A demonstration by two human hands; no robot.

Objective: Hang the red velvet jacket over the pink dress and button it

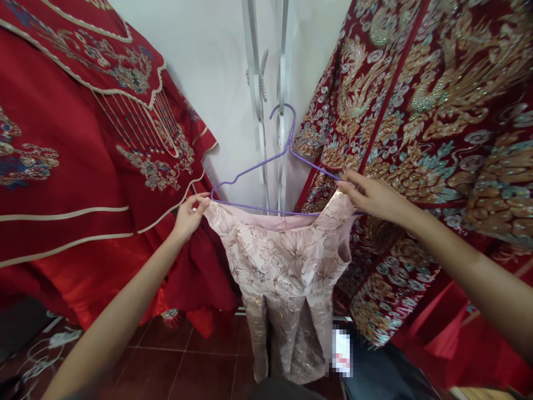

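A pale pink sleeveless dress (287, 255) with a raised floral pattern hangs in front of me on a thin purple hanger (260, 164). My left hand (190, 215) pinches the dress's left shoulder beside the hanger's end. On the other side, my right hand (361, 193) is closed on the right shoulder strap and the hanger's arm there. The hanger's hook stands free in front of the white metal uprights, though whether it touches them I cannot tell. The dress's skirt falls toward the floor.
Red embroidered garments (95, 139) hang at left, and a dark red robe with gold embroidery (400, 111) hangs at right. White uprights (254, 61) run down the wall. White cables (41, 355) lie at lower left on the tiled floor (200, 372).
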